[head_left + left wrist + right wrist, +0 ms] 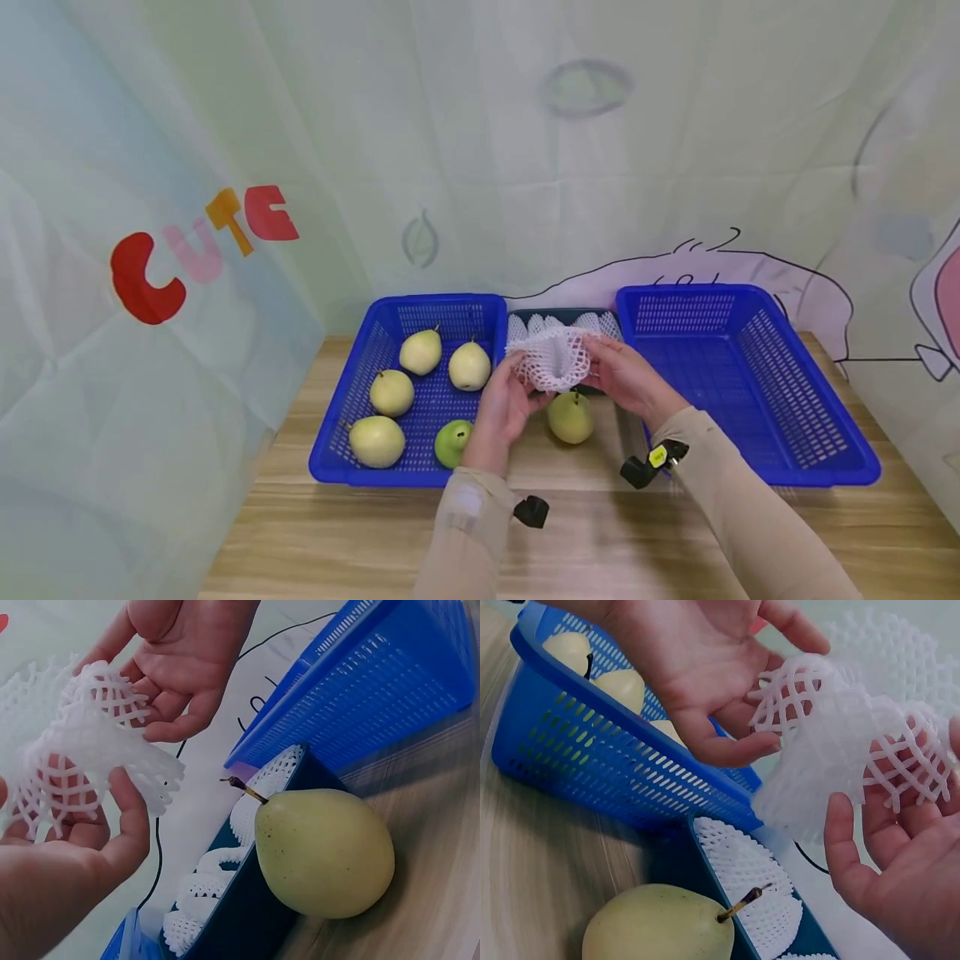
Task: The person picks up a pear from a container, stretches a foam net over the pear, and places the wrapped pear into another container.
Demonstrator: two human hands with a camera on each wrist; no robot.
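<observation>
A white foam net sleeve [556, 360] is held spread between both hands, above a small dark teal tray [271, 919]. My left hand [507, 403] grips one side of the sleeve's rim, its fingers in the mesh in the left wrist view. On the opposite side my right hand [626, 377] holds the rim, with fingers showing through the net [907, 757] in the right wrist view. A yellow-green pear [571, 419] stands on the table just in front of the tray, below the hands, stem up. Neither hand touches it.
At left, a blue plastic basket [321, 450] contains several pale pears [377, 442] and a greener fruit [452, 442]. Another blue basket [862, 467] stands at right. More foam nets [742, 862] lie in the teal tray between them. A printed curtain [465, 150] hangs behind the wooden table [300, 533].
</observation>
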